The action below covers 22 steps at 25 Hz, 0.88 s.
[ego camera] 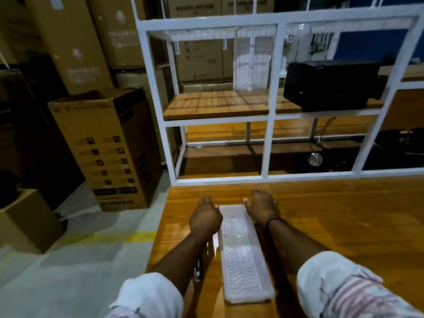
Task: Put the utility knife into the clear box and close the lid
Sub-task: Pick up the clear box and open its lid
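Observation:
A long clear box (243,253) with a wavy ribbed surface lies lengthwise on the wooden table (332,216), between my forearms. My left hand (205,218) rests at the box's far left edge, thumb touching its corner. My right hand (262,207) rests at the far right edge with fingers spread on the table. Neither hand holds anything. A dark, slim object with a shiny tip, probably the utility knife (198,269), lies on the table left of the box, mostly hidden under my left forearm. Whether the lid is on the box is unclear.
A white metal shelf frame (268,125) stands at the table's far edge, with a black box (330,86) on a wooden shelf. Cardboard boxes (107,148) stand on the floor to the left. The table's left edge runs close to my left arm.

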Motion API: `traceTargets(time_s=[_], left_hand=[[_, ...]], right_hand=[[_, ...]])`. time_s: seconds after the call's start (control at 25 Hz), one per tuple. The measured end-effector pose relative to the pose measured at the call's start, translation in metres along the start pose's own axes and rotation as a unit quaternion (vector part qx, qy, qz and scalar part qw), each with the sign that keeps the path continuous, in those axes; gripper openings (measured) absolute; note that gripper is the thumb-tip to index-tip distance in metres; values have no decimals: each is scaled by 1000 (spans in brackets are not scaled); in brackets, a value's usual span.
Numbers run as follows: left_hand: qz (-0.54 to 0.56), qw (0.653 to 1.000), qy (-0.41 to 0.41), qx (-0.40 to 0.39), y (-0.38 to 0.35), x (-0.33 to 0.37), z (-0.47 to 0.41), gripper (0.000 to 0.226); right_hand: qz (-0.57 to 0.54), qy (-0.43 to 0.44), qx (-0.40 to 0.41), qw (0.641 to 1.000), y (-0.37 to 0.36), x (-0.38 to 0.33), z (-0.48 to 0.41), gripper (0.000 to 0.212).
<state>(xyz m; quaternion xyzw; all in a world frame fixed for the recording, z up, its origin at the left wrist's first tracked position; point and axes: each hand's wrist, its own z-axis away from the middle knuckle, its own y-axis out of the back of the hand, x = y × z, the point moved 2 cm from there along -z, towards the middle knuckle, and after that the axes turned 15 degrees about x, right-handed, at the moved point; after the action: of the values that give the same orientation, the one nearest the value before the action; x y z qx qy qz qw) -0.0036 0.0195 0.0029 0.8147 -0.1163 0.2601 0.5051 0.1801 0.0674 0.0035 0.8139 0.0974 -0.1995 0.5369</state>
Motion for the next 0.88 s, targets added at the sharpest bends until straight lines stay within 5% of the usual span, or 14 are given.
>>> traceTargets(time_s=[0.12,0.52,0.88], left_hand=[[66,993,92,-25,-10,-2,-3,31],[153,956,247,-25,-47,7,-1,37],[171,959,220,41,-61,4,9,29]], right_hand=[[-71,-77,-26,994,-17,9,8,48],[-189,-175,-26,966,-48,11,23,36],[-169,-124,-6,978,-54,12,23,41]])
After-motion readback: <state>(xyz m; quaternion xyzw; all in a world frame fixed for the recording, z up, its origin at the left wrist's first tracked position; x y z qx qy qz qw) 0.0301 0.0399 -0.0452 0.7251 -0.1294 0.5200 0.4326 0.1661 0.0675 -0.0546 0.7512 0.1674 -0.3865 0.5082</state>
